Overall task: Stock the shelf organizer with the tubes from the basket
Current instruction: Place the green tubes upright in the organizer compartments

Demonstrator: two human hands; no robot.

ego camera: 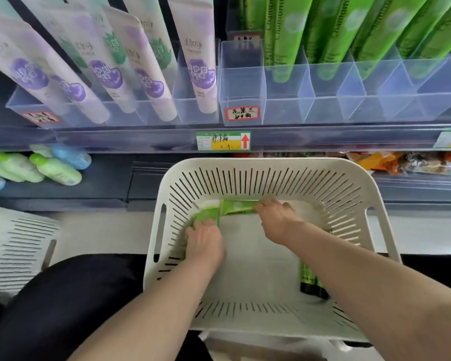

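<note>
Both hands are down in the white basket [271, 162]. The right hand [276, 220] pinches the end of one green tube [236, 207]; the left hand [205, 239] covers a second green tube [206, 216], though blur hides whether it grips. The tubes look light, slick and squeezable, best held around the body. The basket's high walls call for a straight lift toward the clear shelf organizer [323, 110], whose front compartments look unfilled.

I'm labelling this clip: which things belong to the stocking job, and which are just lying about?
Job: white basket, green tubes inside, clear organizer, left hand, right hand.
Lying about: purple tubes, green and blue bottles, second basket.
</note>
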